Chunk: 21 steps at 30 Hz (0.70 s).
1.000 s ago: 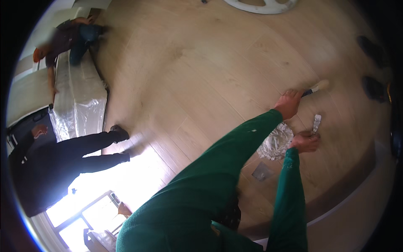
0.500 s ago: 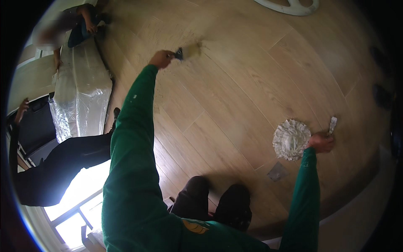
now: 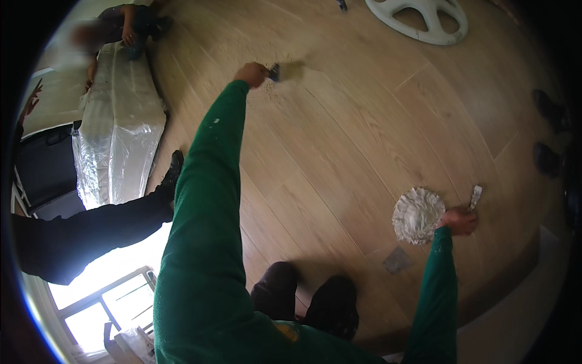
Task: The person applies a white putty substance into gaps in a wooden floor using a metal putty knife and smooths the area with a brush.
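My left hand (image 3: 251, 74), arm stretched far out over the wood-look floor, grips a small tool with a flat dark end (image 3: 274, 73). Whether this is a brush or a scraper I cannot tell. Pale crumbs and dust lie on the boards around it. At the right, my right hand (image 3: 461, 221) is closed around a putty knife (image 3: 476, 197), its blade smeared white and pointing away from me. That hand touches or overlaps the edge of a round, white, ruffled thing (image 3: 418, 215) on the floor.
A grey square piece (image 3: 397, 261) lies near the ruffled thing. A white wheel-like frame (image 3: 424, 21) is at the far edge. To the left are a plastic-wrapped bulky item (image 3: 118, 139), a person's dark-clad leg (image 3: 103, 233) and another person crouching (image 3: 136, 27). Dark shoes (image 3: 548, 136) stand at the right.
My left hand has moved farther out and to the right with its tool. The view has shifted, bringing more of the white frame in. My right hand keeps its hold beside the ruffled thing.
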Each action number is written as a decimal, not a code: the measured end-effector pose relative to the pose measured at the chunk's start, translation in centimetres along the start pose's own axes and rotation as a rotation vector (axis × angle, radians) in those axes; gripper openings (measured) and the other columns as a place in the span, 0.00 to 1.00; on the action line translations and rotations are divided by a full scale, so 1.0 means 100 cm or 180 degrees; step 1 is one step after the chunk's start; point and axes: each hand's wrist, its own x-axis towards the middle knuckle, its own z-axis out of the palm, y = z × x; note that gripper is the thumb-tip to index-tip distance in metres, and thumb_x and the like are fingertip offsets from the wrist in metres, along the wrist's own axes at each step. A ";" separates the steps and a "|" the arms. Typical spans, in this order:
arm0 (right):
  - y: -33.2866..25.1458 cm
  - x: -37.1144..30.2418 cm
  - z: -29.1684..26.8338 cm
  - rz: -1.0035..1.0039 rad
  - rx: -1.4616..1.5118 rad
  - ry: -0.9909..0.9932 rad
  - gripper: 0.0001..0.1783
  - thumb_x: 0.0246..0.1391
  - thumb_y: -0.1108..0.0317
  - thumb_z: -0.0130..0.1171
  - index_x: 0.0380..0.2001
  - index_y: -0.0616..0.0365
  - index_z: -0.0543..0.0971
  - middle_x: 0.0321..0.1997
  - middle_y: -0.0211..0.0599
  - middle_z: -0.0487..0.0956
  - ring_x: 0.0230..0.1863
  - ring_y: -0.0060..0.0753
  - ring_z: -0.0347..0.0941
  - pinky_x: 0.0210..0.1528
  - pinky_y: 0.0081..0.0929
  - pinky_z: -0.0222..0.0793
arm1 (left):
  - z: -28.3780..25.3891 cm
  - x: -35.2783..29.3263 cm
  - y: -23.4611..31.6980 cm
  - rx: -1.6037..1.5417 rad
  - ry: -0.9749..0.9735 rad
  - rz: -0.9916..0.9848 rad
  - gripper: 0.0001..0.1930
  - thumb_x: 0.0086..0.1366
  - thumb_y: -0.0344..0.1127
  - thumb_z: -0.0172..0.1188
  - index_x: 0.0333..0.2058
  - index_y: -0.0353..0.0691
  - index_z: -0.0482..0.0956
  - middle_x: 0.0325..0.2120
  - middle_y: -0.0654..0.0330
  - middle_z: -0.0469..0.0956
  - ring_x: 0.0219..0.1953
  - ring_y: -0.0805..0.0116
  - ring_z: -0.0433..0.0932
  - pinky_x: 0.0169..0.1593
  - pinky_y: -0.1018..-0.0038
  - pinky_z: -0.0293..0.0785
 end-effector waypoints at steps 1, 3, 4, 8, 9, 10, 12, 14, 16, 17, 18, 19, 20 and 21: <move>-0.001 -0.003 0.001 0.0010 0.0023 -0.0107 0.22 0.63 0.51 0.52 0.50 0.57 0.75 0.54 0.48 0.76 0.54 0.58 0.74 0.50 0.60 0.68 | -0.013 -0.001 -0.013 0.0484 0.0294 -0.0009 0.14 0.72 0.39 0.56 0.50 0.44 0.86 0.43 0.51 0.86 0.42 0.58 0.86 0.51 0.61 0.80; 0.018 0.011 -0.001 0.0163 -0.0183 -0.0330 0.21 0.63 0.52 0.53 0.51 0.55 0.75 0.55 0.46 0.75 0.55 0.56 0.73 0.52 0.58 0.67 | -0.011 -0.017 0.026 -0.0088 0.0221 0.0173 0.14 0.72 0.38 0.57 0.51 0.44 0.86 0.42 0.51 0.86 0.43 0.58 0.86 0.50 0.62 0.80; 0.014 0.014 -0.004 0.0303 -0.0249 -0.0572 0.20 0.62 0.53 0.54 0.50 0.54 0.76 0.56 0.44 0.75 0.55 0.54 0.73 0.53 0.57 0.67 | -0.009 -0.033 0.029 -0.0471 0.0252 0.0462 0.14 0.71 0.38 0.58 0.52 0.44 0.85 0.42 0.52 0.86 0.42 0.59 0.86 0.50 0.63 0.80; 0.017 0.021 -0.007 0.0357 -0.0286 -0.0290 0.18 0.62 0.55 0.54 0.50 0.52 0.76 0.57 0.40 0.75 0.55 0.52 0.73 0.55 0.55 0.66 | 0.032 -0.124 0.084 -0.0717 -0.1181 0.1280 0.15 0.71 0.34 0.58 0.53 0.45 0.85 0.41 0.56 0.87 0.38 0.65 0.84 0.49 0.67 0.80; 0.017 0.021 -0.006 0.0375 -0.0321 -0.0289 0.18 0.62 0.55 0.54 0.50 0.52 0.76 0.57 0.40 0.75 0.55 0.52 0.73 0.55 0.56 0.66 | 0.036 -0.120 0.077 -0.0623 -0.1253 0.1106 0.15 0.71 0.34 0.59 0.53 0.46 0.85 0.41 0.57 0.87 0.38 0.65 0.84 0.48 0.67 0.80; 0.018 0.022 -0.005 0.0397 -0.0369 -0.0275 0.18 0.62 0.55 0.54 0.50 0.52 0.76 0.57 0.40 0.75 0.55 0.52 0.73 0.55 0.56 0.66 | 0.045 -0.105 0.064 -0.0536 -0.1327 0.0948 0.15 0.71 0.34 0.59 0.53 0.46 0.85 0.41 0.57 0.87 0.38 0.65 0.84 0.47 0.68 0.81; 0.004 0.009 -0.006 0.0356 -0.0238 -0.0379 0.18 0.63 0.55 0.54 0.50 0.52 0.76 0.57 0.40 0.75 0.55 0.52 0.73 0.55 0.56 0.66 | 0.039 -0.074 -0.004 -0.0598 -0.1536 0.0263 0.15 0.70 0.36 0.61 0.54 0.48 0.85 0.43 0.58 0.86 0.38 0.66 0.83 0.45 0.69 0.81; -0.008 -0.001 -0.012 0.0274 -0.0010 -0.0502 0.18 0.63 0.54 0.54 0.50 0.52 0.76 0.57 0.41 0.76 0.55 0.52 0.73 0.55 0.56 0.66 | 0.009 -0.057 -0.068 -0.0290 -0.0861 -0.0267 0.15 0.70 0.36 0.61 0.54 0.48 0.85 0.43 0.58 0.86 0.38 0.63 0.83 0.44 0.67 0.82; 0.002 0.005 -0.005 0.0206 -0.0178 -0.0181 0.18 0.63 0.54 0.54 0.49 0.53 0.76 0.56 0.42 0.76 0.55 0.52 0.73 0.55 0.56 0.66 | -0.009 -0.040 -0.054 0.0510 -0.0447 -0.0420 0.15 0.72 0.36 0.58 0.53 0.44 0.85 0.42 0.56 0.87 0.41 0.59 0.85 0.49 0.61 0.80; 0.000 0.001 -0.003 0.0170 -0.0192 -0.0094 0.18 0.63 0.54 0.54 0.49 0.53 0.77 0.56 0.42 0.76 0.55 0.52 0.73 0.55 0.56 0.66 | -0.022 -0.045 -0.067 0.0954 -0.0055 -0.0065 0.14 0.71 0.35 0.57 0.52 0.44 0.85 0.42 0.54 0.87 0.42 0.59 0.86 0.51 0.62 0.79; 0.005 0.004 0.000 0.0187 -0.0228 -0.0124 0.18 0.63 0.54 0.54 0.48 0.53 0.77 0.55 0.43 0.76 0.55 0.52 0.73 0.54 0.56 0.66 | -0.021 -0.051 -0.056 0.0541 -0.0060 0.0111 0.14 0.72 0.35 0.57 0.52 0.44 0.85 0.42 0.54 0.87 0.42 0.59 0.85 0.51 0.62 0.79; 0.010 0.006 0.001 0.0200 -0.0256 -0.0164 0.18 0.63 0.54 0.54 0.48 0.53 0.77 0.55 0.43 0.76 0.55 0.52 0.73 0.54 0.56 0.66 | -0.012 -0.065 -0.045 0.0133 -0.0068 0.0273 0.14 0.72 0.36 0.57 0.52 0.44 0.85 0.42 0.54 0.86 0.42 0.59 0.85 0.51 0.61 0.79; 0.014 0.010 0.003 0.0234 -0.0280 -0.0183 0.18 0.63 0.54 0.54 0.48 0.53 0.77 0.55 0.43 0.76 0.54 0.52 0.73 0.54 0.57 0.66 | -0.004 -0.081 -0.027 -0.0277 -0.0054 0.0455 0.14 0.72 0.36 0.57 0.52 0.45 0.85 0.43 0.55 0.86 0.42 0.58 0.85 0.51 0.61 0.79; 0.021 0.014 0.005 0.0245 -0.0344 -0.0229 0.18 0.63 0.53 0.54 0.48 0.52 0.77 0.55 0.42 0.77 0.55 0.52 0.73 0.53 0.56 0.67 | 0.011 -0.106 -0.008 -0.0586 -0.0373 0.0825 0.14 0.72 0.36 0.57 0.52 0.46 0.86 0.43 0.56 0.86 0.42 0.59 0.85 0.52 0.61 0.78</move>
